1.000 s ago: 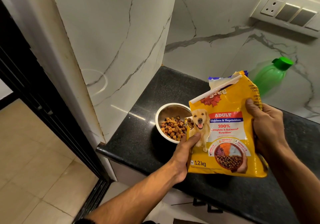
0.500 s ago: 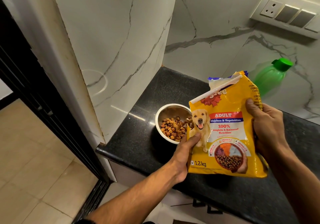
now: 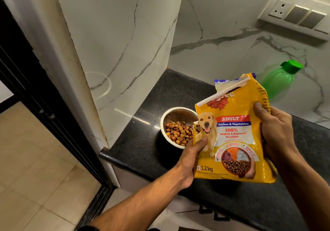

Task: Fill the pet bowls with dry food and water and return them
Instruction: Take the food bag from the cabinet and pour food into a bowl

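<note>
On the black desk [image 3: 142,152] sits a shiny bowl [image 3: 165,123] with brown dry food [image 3: 178,132] in it. The bowl is near the corner, close to the white wall [image 3: 125,43]. Just right of the bowl, a yellow bag [image 3: 232,136] of dog food is held up over the desk. Its torn side hangs over the bowl's edge, and bits of food show at the tear.

The left hand [image 3: 192,156] has a tight grip on the bag's lower left side, thumb on the dog picture. The right hand [image 3: 275,132] has its grip on the bag's right edge, thumb in front.

Behind the bag, a green bottle [image 3: 278,80] with a green cap stands by the wall. A switch plate [image 3: 296,14] is up high.
</note>
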